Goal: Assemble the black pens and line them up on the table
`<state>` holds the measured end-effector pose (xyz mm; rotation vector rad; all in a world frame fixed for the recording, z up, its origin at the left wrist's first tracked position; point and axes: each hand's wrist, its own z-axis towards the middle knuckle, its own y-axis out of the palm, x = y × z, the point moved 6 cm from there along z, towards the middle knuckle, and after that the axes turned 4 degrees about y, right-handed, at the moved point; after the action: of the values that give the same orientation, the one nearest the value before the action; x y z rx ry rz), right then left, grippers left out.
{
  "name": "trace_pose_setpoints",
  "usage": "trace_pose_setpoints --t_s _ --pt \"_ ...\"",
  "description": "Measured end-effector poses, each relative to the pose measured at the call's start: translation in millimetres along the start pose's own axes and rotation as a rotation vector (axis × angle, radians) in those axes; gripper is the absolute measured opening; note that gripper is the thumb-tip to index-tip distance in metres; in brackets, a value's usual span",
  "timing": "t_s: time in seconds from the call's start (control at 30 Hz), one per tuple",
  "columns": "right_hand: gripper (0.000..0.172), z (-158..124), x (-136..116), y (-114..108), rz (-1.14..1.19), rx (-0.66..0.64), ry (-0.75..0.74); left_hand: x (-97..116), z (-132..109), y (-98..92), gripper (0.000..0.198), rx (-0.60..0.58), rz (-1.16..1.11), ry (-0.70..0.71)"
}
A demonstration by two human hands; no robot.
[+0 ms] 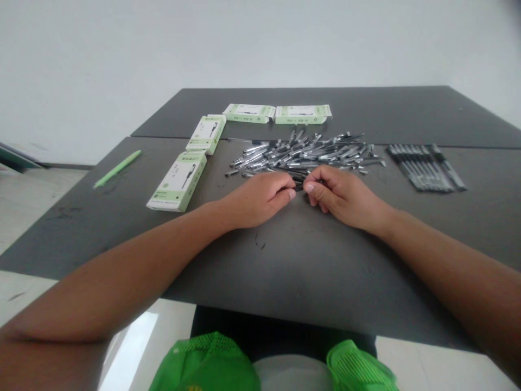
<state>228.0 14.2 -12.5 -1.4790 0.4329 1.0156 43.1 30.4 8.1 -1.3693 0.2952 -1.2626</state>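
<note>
My left hand and my right hand meet just in front of a heap of pens. Fingers and thumb of each are closed in a pinch. A short dark stretch of a pen shows between the two sets of fingertips, gripped from both sides. Most of it is hidden by the fingers. The heap's clear-barrelled pens with black parts lie crisscross behind the hands. To the right, several similar pens lie side by side in a row, apart from the heap.
Two white and green pen boxes lie at the back, a left one and a right one. Two more, a farther box and a nearer box, run down the left. A green pen lies farther left on the dark table.
</note>
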Motion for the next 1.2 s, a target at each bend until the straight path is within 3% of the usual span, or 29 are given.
trace_pose_setpoints --t_s 1.2 --pt "0.037 -1.8 2.2 3.8 0.105 -0.054 -0.04 -0.2 -0.9 -1.1 0.024 0.065 -0.041 -0.003"
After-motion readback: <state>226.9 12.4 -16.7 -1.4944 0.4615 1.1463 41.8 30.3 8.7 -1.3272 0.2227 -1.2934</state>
